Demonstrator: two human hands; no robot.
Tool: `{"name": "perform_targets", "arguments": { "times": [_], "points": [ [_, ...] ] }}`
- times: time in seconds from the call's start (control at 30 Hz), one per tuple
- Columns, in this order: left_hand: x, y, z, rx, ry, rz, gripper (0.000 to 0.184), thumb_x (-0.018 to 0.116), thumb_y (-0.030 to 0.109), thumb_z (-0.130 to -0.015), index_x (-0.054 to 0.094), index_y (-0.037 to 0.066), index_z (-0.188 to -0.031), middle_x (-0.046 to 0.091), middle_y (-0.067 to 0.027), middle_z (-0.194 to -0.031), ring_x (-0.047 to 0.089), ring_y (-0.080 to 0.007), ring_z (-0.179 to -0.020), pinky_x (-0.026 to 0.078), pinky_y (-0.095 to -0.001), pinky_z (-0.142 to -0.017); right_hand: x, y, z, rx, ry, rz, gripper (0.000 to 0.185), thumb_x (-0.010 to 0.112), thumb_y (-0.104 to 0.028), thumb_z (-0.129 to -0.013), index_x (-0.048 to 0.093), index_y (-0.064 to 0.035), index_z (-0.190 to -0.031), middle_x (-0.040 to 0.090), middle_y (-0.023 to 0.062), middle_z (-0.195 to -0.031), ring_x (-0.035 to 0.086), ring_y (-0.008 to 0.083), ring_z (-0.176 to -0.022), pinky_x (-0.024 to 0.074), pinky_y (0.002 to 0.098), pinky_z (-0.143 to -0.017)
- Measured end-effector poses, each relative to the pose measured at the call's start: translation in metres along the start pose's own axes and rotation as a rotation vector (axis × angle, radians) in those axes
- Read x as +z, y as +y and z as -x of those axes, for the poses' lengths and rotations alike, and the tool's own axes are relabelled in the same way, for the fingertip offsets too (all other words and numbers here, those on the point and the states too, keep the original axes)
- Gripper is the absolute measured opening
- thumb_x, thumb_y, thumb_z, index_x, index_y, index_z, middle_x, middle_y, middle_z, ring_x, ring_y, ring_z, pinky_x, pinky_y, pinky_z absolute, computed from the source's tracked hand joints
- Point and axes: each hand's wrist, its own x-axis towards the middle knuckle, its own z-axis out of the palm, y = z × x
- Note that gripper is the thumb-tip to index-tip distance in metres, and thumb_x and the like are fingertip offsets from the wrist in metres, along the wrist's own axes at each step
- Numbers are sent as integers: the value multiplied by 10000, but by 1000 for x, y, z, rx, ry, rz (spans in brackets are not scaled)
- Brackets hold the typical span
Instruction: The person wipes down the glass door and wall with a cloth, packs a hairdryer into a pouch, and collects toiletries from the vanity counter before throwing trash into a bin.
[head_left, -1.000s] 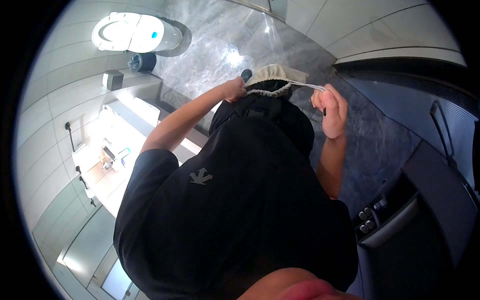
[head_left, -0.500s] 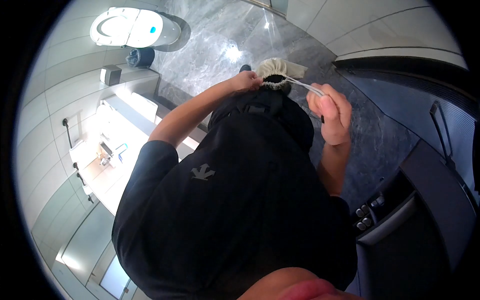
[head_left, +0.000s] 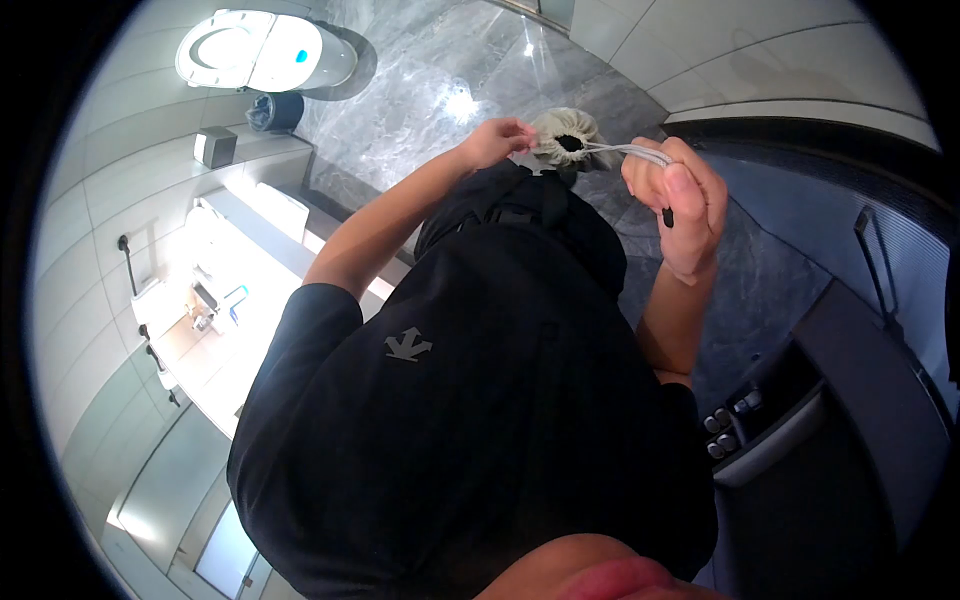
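A cream drawstring bag [head_left: 568,135] hangs in front of my body, its gathered mouth drawn to a small dark opening. My left hand [head_left: 498,142] pinches the rim of the bag at its left side. White cords [head_left: 630,150] run from the mouth to the right, into the closed fingers of my right hand [head_left: 682,195]. A small black cord end [head_left: 668,217] sticks out below that fist. The lower part of the bag is partly hidden behind its gathered top.
A white toilet [head_left: 265,50] and a small bin [head_left: 275,112] stand at the upper left. Below them are a grey box [head_left: 215,147] and a bright counter. A dark cabinet [head_left: 870,350] is at the right, near a door handle [head_left: 876,255].
The bag's mouth has narrowed and its fabric has bunched up. My right hand has moved right with the cords, and my left hand has shifted right and slightly up with the rim.
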Motion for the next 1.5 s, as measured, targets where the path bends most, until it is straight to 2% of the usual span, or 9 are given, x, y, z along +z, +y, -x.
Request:
{"name": "perform_targets", "arguments": {
  "times": [0.4,0.6,0.7,0.87,1.03,1.13,1.27,1.37,1.5],
  "points": [
    [69,81,-15,814,255,-575,699,779,332,-741,492,76,-1325,509,-200,-1292,493,-382,-1177,403,-430,-1004,19,-28,-13,-81,126,284,261,398,-173,-893,405,-33,-673,341,24,-552,350,124,-534,306,283,-511],
    [77,57,-46,843,210,-709,515,688,300,-830,515,120,-1281,577,-136,-1209,534,-334,-1135,431,-430,-944,39,-30,-25,-79,183,233,320,383,-255,-890,314,-106,-615,303,31,-500,283,128,-502,252,299,-490],
    [65,70,-37,848,326,-626,481,646,102,-772,517,104,-1236,575,-146,-1176,542,-368,-1090,451,-443,-915,40,-17,-39,-264,49,-14,375,433,-275,-942,450,0,-688,419,46,-555,341,112,-484,270,268,-463],
    [17,60,-12,222,647,-494,281,468,343,-975,507,73,-1043,619,-225,-879,581,-435,-870,453,-498,-717,40,9,-33,33,-158,-78,371,443,-269,-930,402,-61,-625,432,61,-544,363,128,-521,335,319,-547],
    [-36,38,37,329,889,-133,259,520,292,-966,569,61,-1073,605,-194,-892,599,-383,-851,473,-416,-745,2,108,-17,802,-188,-76,359,457,-302,-931,541,9,-771,588,125,-761,513,211,-693,424,349,-734],
    [-52,40,73,453,907,-101,242,578,184,-911,582,90,-1134,609,-158,-983,603,-350,-912,479,-397,-792,38,150,-37,1121,-47,-216,550,447,-420,-942,527,83,-1151,591,217,-1140,561,292,-993,426,392,-913],
    [-63,44,104,524,916,-147,367,600,64,-782,602,123,-1145,597,-116,-946,592,-321,-901,481,-401,-783,72,184,-93,1401,-19,-854,878,437,-601,-913,220,82,-1419,264,237,-1481,290,325,-1370,249,451,-1124],
    [-66,35,128,579,1027,-147,370,613,58,-756,614,130,-1120,585,-93,-913,572,-298,-904,467,-395,-794,122,198,-136,1464,148,-835,791,505,-560,-908,320,61,-1361,400,199,-1369,415,320,-1254,305,485,-1093],
    [-51,21,154,507,1155,-58,350,619,51,-743,620,129,-1084,584,-72,-924,563,-299,-909,453,-402,-819,151,240,-153,1694,-50,-497,603,541,-454,-923,431,20,-1278,512,139,-1237,505,267,-1145,422,456,-978]
  ]
}}
